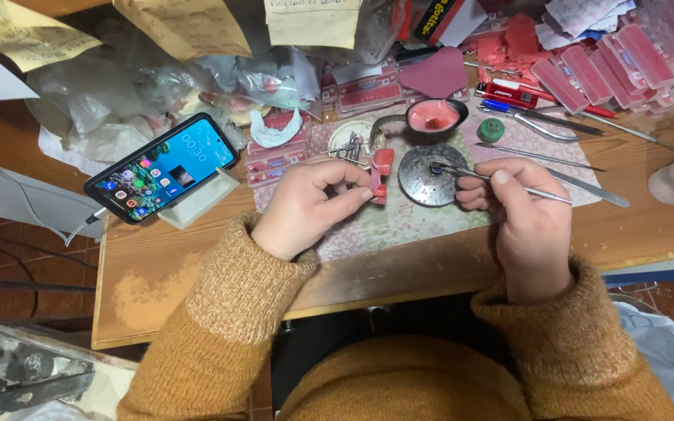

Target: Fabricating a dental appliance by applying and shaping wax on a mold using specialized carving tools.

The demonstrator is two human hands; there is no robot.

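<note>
While the left hand (pixel 306 204) pinches a red wax piece (pixel 381 171) mid-frame, its lower part hidden by fingers, the right hand (pixel 520 214) grips a thin tool (pixel 501 181), tip on a disc (pixel 429 175).

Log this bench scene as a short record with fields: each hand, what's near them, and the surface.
Left hand: left hand grips a small pink and red wax piece.
Right hand: right hand holds a thin metal instrument, its tip over a round metal disc.
Nearby: ladle of pink wax, green cap, smartphone on a stand, red lighter.
Surface: patterned mat on a wooden table.
Clothing: mustard knit sleeves.
</note>
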